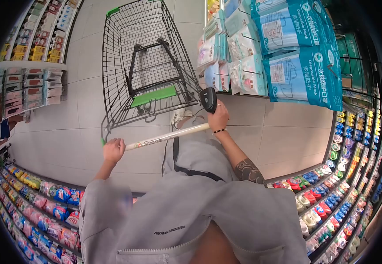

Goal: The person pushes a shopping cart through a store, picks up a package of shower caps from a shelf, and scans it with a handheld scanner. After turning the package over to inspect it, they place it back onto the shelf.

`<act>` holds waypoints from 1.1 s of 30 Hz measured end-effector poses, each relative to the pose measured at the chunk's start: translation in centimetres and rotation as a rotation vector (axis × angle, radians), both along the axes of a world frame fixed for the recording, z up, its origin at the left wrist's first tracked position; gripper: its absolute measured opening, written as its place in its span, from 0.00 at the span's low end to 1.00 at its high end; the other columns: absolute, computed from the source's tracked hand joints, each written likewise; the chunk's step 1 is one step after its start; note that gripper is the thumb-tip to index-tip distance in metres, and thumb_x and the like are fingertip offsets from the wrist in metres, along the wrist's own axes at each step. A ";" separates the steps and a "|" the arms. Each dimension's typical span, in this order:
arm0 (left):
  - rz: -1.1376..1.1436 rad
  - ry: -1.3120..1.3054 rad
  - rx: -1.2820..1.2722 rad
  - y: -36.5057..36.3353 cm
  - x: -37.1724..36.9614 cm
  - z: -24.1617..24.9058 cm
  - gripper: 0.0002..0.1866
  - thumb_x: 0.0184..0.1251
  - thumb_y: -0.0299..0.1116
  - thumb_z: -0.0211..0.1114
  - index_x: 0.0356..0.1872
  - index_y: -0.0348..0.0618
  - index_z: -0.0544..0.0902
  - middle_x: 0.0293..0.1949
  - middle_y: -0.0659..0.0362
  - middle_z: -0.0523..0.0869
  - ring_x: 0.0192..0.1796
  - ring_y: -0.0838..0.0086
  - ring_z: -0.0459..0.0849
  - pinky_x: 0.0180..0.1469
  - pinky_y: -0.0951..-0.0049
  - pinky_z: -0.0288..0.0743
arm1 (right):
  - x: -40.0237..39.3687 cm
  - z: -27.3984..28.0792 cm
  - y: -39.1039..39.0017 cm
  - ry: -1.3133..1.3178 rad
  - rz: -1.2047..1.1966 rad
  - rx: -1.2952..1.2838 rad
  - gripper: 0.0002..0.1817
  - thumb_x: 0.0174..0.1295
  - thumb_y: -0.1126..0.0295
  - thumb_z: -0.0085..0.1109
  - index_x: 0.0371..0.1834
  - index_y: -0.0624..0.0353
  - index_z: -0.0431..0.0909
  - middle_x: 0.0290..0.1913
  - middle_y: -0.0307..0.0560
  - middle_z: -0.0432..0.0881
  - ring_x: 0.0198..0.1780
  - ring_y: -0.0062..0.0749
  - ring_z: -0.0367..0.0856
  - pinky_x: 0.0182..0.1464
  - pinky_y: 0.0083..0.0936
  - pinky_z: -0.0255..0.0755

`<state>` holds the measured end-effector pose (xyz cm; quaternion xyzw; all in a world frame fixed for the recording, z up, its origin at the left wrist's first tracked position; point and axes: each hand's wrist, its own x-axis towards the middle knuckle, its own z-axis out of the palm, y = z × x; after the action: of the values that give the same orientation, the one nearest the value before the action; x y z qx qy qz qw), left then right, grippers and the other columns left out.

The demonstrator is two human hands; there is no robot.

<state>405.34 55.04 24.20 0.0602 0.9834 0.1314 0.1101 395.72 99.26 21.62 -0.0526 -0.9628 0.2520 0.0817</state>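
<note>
An empty black wire shopping cart (153,96) with green trim stands in front of me. Its pale handlebar (169,136) slants across, rising to the right. My left hand (114,150) is closed around the bar's left end, beside a green end piece. Near the right end, my right hand (218,117) is wrapped around the bar, its palm side hidden. A black oval piece (208,100) sits just beyond the right fingers.
Packs of disposable masks (303,79) hang at the right, close to the cart. Bagged goods (61,193) fill shelves at the lower left, and bottles (318,207) line shelves at the lower right. Another rack (28,90) is at the left. Tiled floor (50,149) surrounds the cart.
</note>
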 end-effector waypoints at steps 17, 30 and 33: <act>0.031 0.043 -0.014 -1.3 -0.9 0.1 0.15 0.65 0.37 0.53 0.19 0.42 0.76 0.20 0.52 0.77 0.25 0.56 0.78 0.28 0.59 0.71 | -2.0 -0.2 -1.5 0.051 0.033 -0.014 0.24 0.44 0.75 0.61 0.48 0.63 0.72 0.42 0.55 0.77 0.46 0.52 0.76 0.49 0.41 0.69; 0.020 0.016 -0.045 -1.4 -1.0 0.0 0.15 0.65 0.38 0.52 0.21 0.43 0.77 0.21 0.53 0.77 0.26 0.56 0.79 0.29 0.59 0.72 | -2.1 0.1 -1.5 -0.003 0.027 -0.056 0.24 0.45 0.77 0.58 0.50 0.65 0.72 0.47 0.59 0.78 0.48 0.57 0.76 0.51 0.43 0.70; 0.020 -0.003 -0.052 -1.3 -0.9 0.2 0.15 0.65 0.38 0.51 0.21 0.43 0.77 0.22 0.53 0.78 0.27 0.56 0.79 0.30 0.59 0.72 | -1.8 -0.3 -1.5 0.037 0.030 -0.016 0.24 0.44 0.76 0.60 0.49 0.65 0.72 0.43 0.57 0.77 0.46 0.55 0.76 0.49 0.43 0.70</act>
<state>404.41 53.76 24.37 0.0472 0.9868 0.1069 0.1117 393.89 97.80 21.33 -0.0343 -0.9598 0.2620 0.0952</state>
